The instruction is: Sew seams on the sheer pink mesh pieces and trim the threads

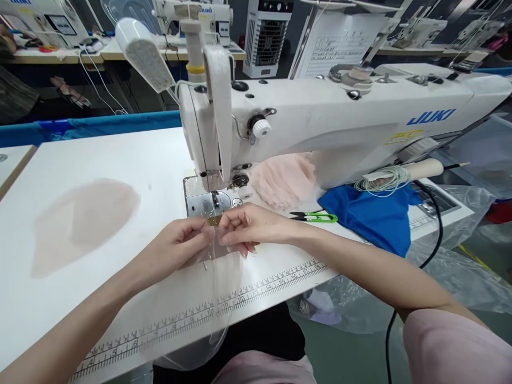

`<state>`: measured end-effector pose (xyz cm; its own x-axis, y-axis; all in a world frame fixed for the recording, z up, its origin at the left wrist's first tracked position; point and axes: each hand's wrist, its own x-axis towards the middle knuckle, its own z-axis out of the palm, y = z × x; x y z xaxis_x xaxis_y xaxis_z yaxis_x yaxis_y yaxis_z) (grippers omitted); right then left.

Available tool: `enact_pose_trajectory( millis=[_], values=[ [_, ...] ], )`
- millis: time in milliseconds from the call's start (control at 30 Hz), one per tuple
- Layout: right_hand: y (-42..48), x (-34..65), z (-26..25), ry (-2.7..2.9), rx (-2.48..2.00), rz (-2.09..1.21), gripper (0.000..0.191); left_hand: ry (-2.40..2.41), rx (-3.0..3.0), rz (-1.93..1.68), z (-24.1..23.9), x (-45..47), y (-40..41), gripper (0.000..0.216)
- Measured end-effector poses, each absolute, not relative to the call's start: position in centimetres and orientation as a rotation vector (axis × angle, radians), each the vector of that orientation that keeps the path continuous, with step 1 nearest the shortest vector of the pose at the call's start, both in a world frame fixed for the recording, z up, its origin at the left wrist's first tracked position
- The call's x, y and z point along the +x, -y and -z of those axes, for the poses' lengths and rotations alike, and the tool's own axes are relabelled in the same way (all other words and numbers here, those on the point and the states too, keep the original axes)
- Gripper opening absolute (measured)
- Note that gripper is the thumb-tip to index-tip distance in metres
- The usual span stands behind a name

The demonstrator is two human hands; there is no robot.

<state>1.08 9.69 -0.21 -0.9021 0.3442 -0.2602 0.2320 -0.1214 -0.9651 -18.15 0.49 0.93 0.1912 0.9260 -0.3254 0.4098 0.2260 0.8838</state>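
Note:
My left hand (pixel 187 240) and my right hand (pixel 250 226) meet just in front of the sewing machine's needle plate (pixel 200 205). Both pinch a thin, see-through fabric (pixel 224 277) that hangs down over the table's front edge toward my lap. The presser foot (pixel 216 198) is right behind my fingertips. On the table to the left lies a sheer pale pink fabric piece (pixel 86 224). Under the arm of the white sewing machine (pixel 320 112) sits a crumpled heap of pale pink fabric (pixel 284 178). Green thread snips (pixel 316 217) lie beyond my right wrist.
A blue cloth (pixel 370 213) and a cone wound with pale green cord (pixel 420 169) lie at the right. A printed ruler (pixel 212 312) runs along the table's front edge. A black cable (pixel 438 229) and clear plastic sheeting (pixel 448 272) hang beside the table.

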Motion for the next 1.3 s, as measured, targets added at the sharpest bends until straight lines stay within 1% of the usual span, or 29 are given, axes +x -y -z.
enact_pose_trajectory(
  millis=[100, 133, 200, 300, 367, 467, 600, 833, 1300],
  values=[
    [-10.0, 0.7, 0.3, 2.057, -0.696, -2.093, 0.014, -1.497, 1.462, -0.597, -0.6, -18.6, -0.7, 0.033],
    [-9.9, 0.7, 0.4, 2.094, -0.704, -1.980, 0.012, -1.549, 1.529, -0.616, -0.4, -18.7, -0.7, 0.031],
    [-9.7, 0.8, 0.8, 2.194, -0.694, -1.649, 0.007, -1.676, 1.695, -0.684, 0.2, -18.8, -0.6, 0.028],
    [-9.2, 1.0, 1.8, 2.308, -0.607, -1.182, 0.006, -1.817, 1.930, -0.765, 1.3, -18.6, -0.2, 0.020],
    [-9.0, 1.1, 2.5, 2.347, -0.537, -1.005, 0.008, -1.826, 2.090, -0.801, 1.9, -18.5, 0.0, 0.019],
    [-8.8, 1.3, 3.2, 2.365, -0.480, -0.856, 0.009, -1.759, 2.302, -0.850, 2.6, -18.3, 0.2, 0.019],
    [-8.6, 1.4, 3.6, 2.374, -0.466, -0.825, 0.014, -1.709, 2.408, -0.877, 2.9, -18.3, 0.3, 0.019],
    [-8.6, 1.3, 3.5, 2.413, -0.468, -0.908, 0.012, -1.695, 2.436, -0.899, 2.8, -18.2, 0.3, 0.023],
    [-8.3, 1.2, 3.2, 2.361, -0.498, -0.959, 0.006, -1.692, 2.315, -0.900, 2.8, -18.0, 0.5, 0.022]
  ],
)
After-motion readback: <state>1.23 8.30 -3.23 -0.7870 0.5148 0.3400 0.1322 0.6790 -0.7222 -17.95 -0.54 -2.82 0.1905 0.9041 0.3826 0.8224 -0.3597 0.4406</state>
